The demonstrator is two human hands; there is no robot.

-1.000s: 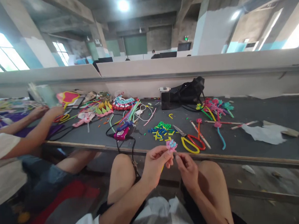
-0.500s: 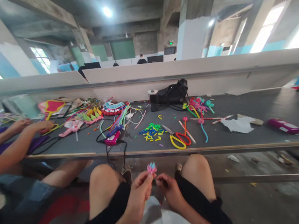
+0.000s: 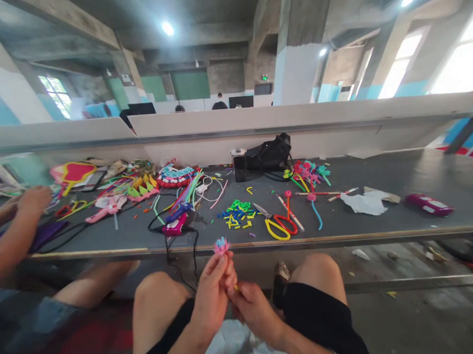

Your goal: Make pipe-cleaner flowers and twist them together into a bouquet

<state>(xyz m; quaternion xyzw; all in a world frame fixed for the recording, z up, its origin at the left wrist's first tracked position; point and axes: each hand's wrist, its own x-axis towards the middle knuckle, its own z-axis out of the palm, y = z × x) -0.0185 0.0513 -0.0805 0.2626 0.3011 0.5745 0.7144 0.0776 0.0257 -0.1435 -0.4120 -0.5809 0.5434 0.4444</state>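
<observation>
A small pink and blue craft flower point(image 3: 221, 246) stands upright above the fingertips of my left hand point(image 3: 213, 290), which is closed in a pinch just under its petals. Right below, my right hand point(image 3: 255, 309) touches the left fingers, its own fingers closed. A bit of yellow stem point(image 3: 237, 287) shows between the two hands; the rest of it is covered by the fingers. Both hands are over my lap, in front of the table edge. On the table beyond them lie scissors point(image 3: 278, 225) with yellow and red handles, and a pile of short green, blue and yellow tube pieces point(image 3: 239, 214).
A magenta glue gun point(image 3: 175, 225) with a black cord lies left of the tube pieces. Coloured flowers point(image 3: 310, 172), white paper point(image 3: 364, 202) and a purple packet point(image 3: 429, 205) are to the right. A co-worker's hands point(image 3: 35, 200) work at the far left.
The flower and my left hand have risen and shifted left in view. My right hand has come in against the left fingers, below the flower. The co-worker's hands have moved left.
</observation>
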